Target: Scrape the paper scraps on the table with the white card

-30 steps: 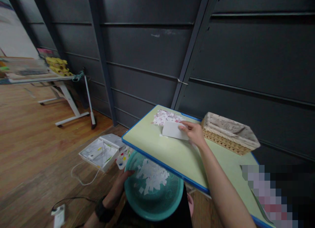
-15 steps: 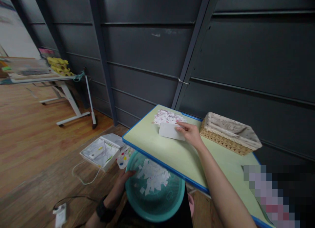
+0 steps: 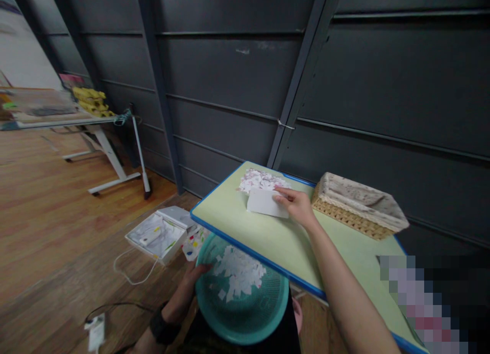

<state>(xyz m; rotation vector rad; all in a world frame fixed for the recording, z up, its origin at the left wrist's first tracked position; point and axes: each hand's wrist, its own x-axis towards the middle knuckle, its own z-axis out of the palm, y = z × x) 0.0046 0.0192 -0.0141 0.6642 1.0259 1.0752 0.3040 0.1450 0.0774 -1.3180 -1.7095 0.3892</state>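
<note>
My right hand [image 3: 296, 205] pinches a white rounded card [image 3: 264, 202] and holds it tilted on the table, against the near side of a heap of torn paper scraps [image 3: 260, 179]. My left hand [image 3: 195, 276] grips the left rim of a teal plastic basket [image 3: 248, 329], thumb inside and the other fingers hidden beneath. The basket rests over my lap, partly under the table's near edge. White paper scraps [image 3: 245, 277] lie in it.
The pale green table [image 3: 291, 247] has a blue edge. A lined wicker basket [image 3: 352, 211] stands at its right back. On the floor at left are an open white box [image 3: 156, 239], a cable and a power strip [image 3: 96, 331]. A dark panelled wall [image 3: 229, 78] rises behind.
Almost nothing differs. The view has shifted very slightly; both hands, the card and the paper heaps keep their places.
</note>
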